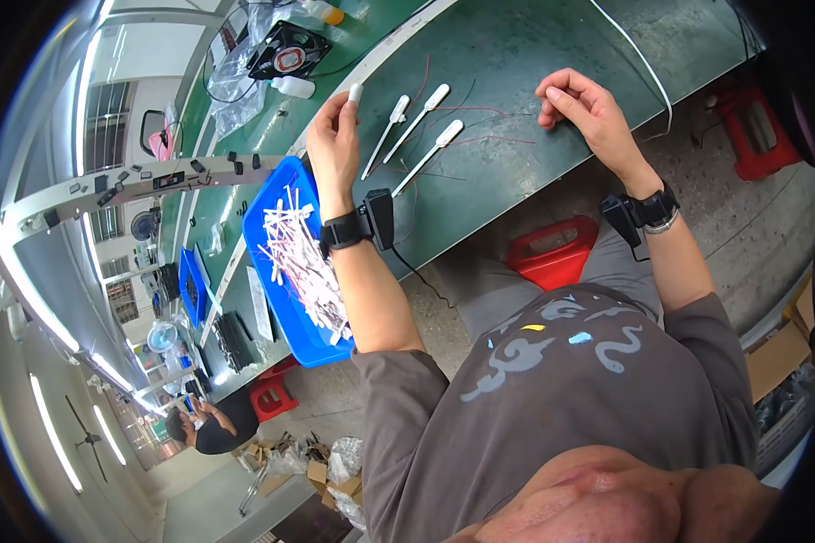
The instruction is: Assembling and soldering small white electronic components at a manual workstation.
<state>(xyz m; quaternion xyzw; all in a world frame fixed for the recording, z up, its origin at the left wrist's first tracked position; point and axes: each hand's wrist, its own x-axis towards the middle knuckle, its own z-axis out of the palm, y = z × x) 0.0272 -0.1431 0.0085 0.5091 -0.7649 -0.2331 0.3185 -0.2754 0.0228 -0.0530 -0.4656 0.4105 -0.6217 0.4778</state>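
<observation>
My left hand [332,143] is closed, with a small white plastic piece [355,92] pinched at its fingertips; the rest of that piece is hidden by the hand. Just right of it, three white stick-shaped parts with wide heads [448,133] lie slanted on the green table mat [507,45]. Thin red and dark wires [493,139] trail from around them across the mat. Over the mat's near right side, my right hand [593,113] has its fingers curled and pinched together. A thin dark wire runs toward these fingertips, but whether they grip it is too fine to see.
A blue bin [321,351] full of white and pinkish stick parts stands left of my forearm. Beyond are a black fan [288,52], a white bottle [293,87] and plastic bags. A white cable [638,54] crosses the table at right. Red stools [552,253] stand below; another person [226,434] sits far left.
</observation>
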